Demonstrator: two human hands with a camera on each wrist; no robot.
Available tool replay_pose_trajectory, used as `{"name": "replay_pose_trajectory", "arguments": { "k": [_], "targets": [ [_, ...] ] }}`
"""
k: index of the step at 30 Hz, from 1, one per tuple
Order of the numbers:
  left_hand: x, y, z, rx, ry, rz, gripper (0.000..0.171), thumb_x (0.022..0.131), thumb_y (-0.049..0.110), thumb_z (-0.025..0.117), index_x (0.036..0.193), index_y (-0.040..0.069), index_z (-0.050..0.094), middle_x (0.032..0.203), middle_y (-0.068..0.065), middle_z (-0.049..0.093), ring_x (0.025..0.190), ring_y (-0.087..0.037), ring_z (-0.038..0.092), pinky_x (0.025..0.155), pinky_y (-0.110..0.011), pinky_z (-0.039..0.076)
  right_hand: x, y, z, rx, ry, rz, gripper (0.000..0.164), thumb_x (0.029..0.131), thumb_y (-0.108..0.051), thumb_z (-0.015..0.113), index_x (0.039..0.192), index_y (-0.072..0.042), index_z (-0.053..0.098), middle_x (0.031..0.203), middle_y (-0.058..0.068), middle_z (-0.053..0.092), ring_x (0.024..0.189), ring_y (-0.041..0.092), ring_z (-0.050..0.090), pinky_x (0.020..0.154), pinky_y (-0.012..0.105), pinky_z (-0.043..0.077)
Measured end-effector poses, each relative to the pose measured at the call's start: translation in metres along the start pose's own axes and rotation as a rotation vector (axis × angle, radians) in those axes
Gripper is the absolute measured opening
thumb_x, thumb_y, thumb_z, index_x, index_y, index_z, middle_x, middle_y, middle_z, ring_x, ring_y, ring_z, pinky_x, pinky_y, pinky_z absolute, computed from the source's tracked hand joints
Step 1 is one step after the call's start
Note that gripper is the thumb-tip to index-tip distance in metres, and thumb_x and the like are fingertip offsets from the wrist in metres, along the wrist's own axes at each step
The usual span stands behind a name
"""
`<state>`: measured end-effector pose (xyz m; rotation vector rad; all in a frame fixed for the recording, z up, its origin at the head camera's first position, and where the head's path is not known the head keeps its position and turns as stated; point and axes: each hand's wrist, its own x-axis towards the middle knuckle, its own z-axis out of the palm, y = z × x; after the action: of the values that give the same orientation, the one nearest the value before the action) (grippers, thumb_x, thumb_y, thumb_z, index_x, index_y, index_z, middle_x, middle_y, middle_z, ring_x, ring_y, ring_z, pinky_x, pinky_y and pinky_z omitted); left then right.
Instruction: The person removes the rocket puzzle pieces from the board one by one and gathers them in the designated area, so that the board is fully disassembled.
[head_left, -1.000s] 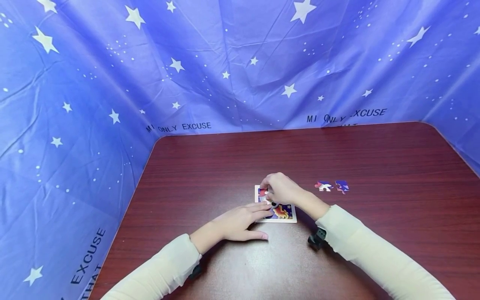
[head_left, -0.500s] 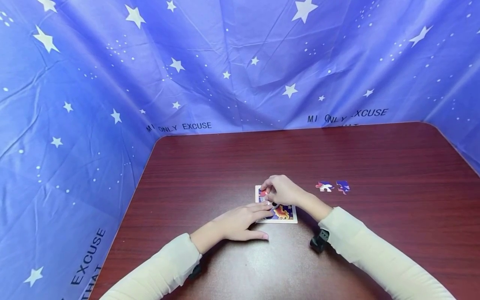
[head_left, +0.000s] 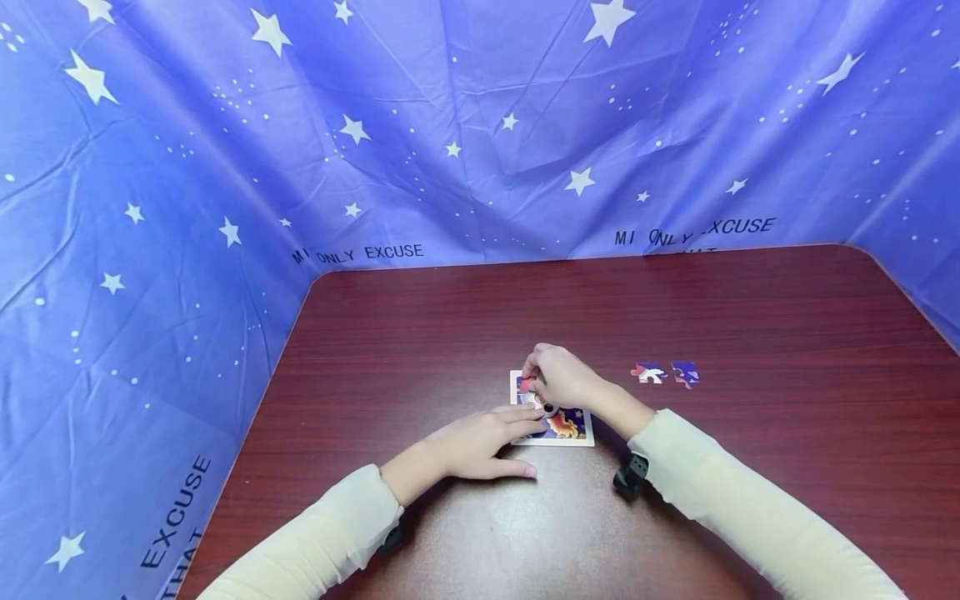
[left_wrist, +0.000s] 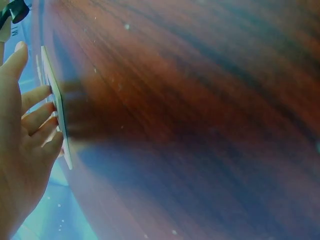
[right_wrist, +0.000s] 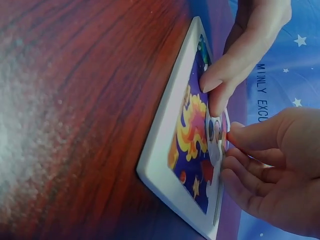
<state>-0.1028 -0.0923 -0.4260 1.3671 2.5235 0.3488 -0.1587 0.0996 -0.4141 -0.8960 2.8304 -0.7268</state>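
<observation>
A small jigsaw puzzle in a white-rimmed tray (head_left: pixel 562 442) lies on the table, its picture dark blue with yellow and orange flames. My left hand (head_left: pixel 474 443) rests its straight fingers on the tray's left part, thumb spread on the near side. Over the tray's upper part, my right hand (head_left: pixel 567 380) pinches a puzzle piece (head_left: pixel 527 386) with red on it between thumb and curled fingers, at the upper left corner. In the right wrist view, the right fingertips (right_wrist: pixel 237 131) are right at the tray's far side; most of the piece is hidden by them.
Two loose puzzle pieces lie on the table right of the tray, one white and red (head_left: pixel 648 373), one blue and purple (head_left: pixel 685 373). A blue curtain (head_left: pixel 480 125) with white stars hangs along the back and sides of the brown table (head_left: pixel 420 333).
My right hand has shifted slightly up and away, showing more of the red at the tray's upper left. The left hand stays in place on the tray.
</observation>
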Motion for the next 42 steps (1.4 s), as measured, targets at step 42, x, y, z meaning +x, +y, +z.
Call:
{"name": "replay_pose_trajectory", "arguments": {
  "k": [42],
  "targets": [
    [-0.0001,0.0025,-0.0017,-0.014,-0.008,-0.014,0.064,0.092,0.055,0.055,0.143,0.018,0.046,0.155,0.0,0.038,0.146,-0.012,0.033,0.12,-0.03,0.03,0.0004,0.004,0.0017,0.397,0.012,0.185,0.011,0.082,-0.006,0.07,0.092,-0.007,0.075,0.08,0.006,0.076,0.068,0.004,0.065,0.065,0.021,0.054]
  ]
}}
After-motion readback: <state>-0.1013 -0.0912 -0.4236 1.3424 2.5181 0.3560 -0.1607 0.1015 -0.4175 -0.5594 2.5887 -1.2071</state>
